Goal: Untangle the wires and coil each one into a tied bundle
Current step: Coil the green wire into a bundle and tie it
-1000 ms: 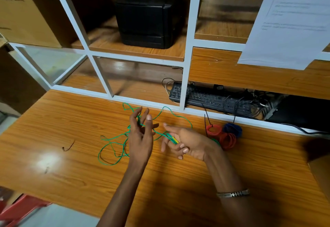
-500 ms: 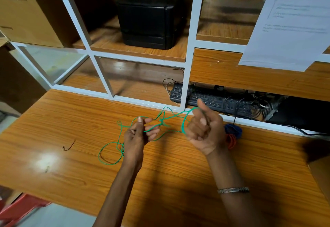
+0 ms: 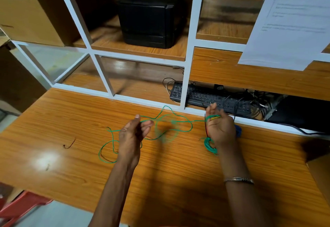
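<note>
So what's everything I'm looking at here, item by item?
green wire: one, green, stretched between both hands, loose loops on the desk
small green coil: one, green, under the right hand
blue bundle: one, blue, behind the right hand, mostly hidden
wire scrap: one, dark, left part of the desk
desk: one, orange-brown wood
keyboard: one, black, behind the white frame
black box: one, black, on the shelf
cardboard box: one, brown, upper left
paper sheet: one, white, upper right
bracelet: one, silvery, right wrist
left hand: pinches the green wire
right hand: holds green wire turns around its fingers
</note>
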The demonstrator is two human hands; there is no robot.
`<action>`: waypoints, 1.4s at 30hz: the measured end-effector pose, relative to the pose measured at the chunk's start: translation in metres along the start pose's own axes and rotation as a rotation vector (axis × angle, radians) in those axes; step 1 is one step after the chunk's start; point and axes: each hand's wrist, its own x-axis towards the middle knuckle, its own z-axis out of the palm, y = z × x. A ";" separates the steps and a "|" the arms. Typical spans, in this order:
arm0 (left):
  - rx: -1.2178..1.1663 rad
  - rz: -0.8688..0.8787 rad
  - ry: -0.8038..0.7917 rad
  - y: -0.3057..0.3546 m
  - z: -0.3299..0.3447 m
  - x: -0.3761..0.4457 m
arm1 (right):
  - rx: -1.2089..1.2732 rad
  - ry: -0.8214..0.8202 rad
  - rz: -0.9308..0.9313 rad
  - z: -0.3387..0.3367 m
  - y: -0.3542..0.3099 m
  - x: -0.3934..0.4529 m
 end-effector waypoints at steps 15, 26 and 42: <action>0.015 0.050 0.141 0.003 -0.033 0.053 | -0.460 -0.123 0.042 -0.006 0.024 -0.009; 0.492 0.043 -0.149 -0.028 0.021 0.008 | -0.614 -0.334 0.276 0.029 0.047 -0.041; 0.830 0.283 -0.465 -0.029 0.030 -0.007 | 0.367 -0.274 0.245 0.050 0.020 -0.023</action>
